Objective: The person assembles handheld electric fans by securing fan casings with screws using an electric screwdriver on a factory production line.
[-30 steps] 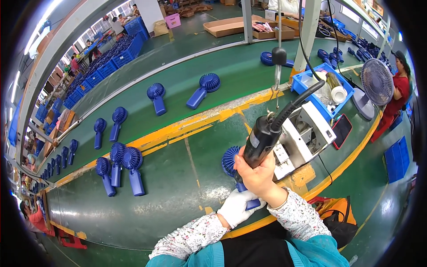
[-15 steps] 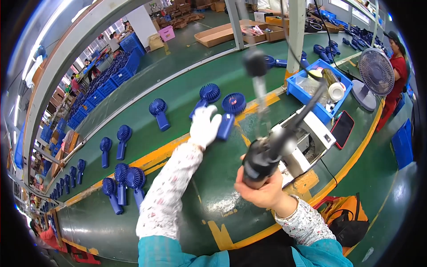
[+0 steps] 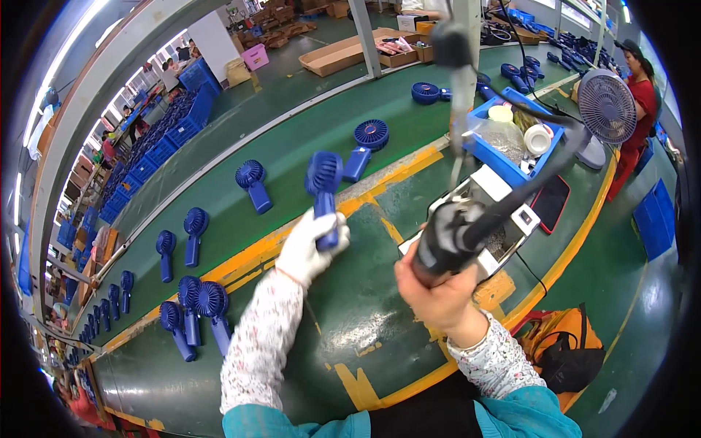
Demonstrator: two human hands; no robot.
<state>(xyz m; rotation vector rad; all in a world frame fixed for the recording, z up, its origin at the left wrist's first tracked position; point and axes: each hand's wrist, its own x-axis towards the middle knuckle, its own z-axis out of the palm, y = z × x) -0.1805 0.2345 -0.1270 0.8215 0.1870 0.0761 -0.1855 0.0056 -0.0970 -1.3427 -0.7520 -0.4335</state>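
My left hand (image 3: pixel 312 247), in a white glove, is closed round the handle of a dark blue handheld fan (image 3: pixel 323 175), held upright over the bench's near side. Another blue handheld fan (image 3: pixel 371 134) lies on the green belt just beyond it. My bare right hand (image 3: pixel 440 298) grips a black electric screwdriver (image 3: pixel 445 241) with a thick dark cable; motion blurs part of it. Behind the screwdriver stands a white box-shaped device (image 3: pixel 491 182), partly hidden by it.
Several blue fans (image 3: pixel 212 298) stand or lie on the left. A blue crate (image 3: pixel 504 166) of small items, a phone (image 3: pixel 551 203) and a grey desk fan (image 3: pixel 606 106) are at the right. A metal post (image 3: pixel 464 95) rises ahead. Someone in red (image 3: pixel 637 102) stands at far right.
My left hand has picked up a handheld fan from the belt and drawn it nearer. My right hand has turned the screwdriver slightly. The view has shifted a little.
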